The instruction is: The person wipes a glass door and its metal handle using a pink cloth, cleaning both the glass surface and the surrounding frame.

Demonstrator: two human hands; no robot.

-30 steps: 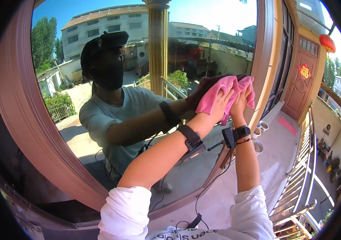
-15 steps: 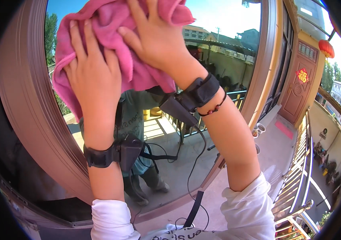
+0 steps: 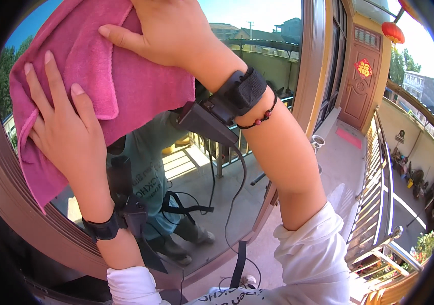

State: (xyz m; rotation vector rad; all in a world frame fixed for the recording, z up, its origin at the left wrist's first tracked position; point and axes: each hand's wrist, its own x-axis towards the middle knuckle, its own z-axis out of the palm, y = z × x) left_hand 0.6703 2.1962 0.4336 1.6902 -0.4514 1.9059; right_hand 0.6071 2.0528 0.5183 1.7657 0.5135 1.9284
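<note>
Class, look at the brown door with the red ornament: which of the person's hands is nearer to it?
Right. The right hand presses the pink cloth nearer the door; the left hand lies farther away.

Sunlit balcony (image 3: 339, 168), brown door (image 3: 358, 86)

The pink cloth (image 3: 125, 76) runs off the top edge above the fingers, so its full extent can't be told. The right hand (image 3: 168, 30) is cut off there too (knuckles gone). Under the left hand (image 3: 64, 127), the glass beneath the fingers is hidden.
</note>
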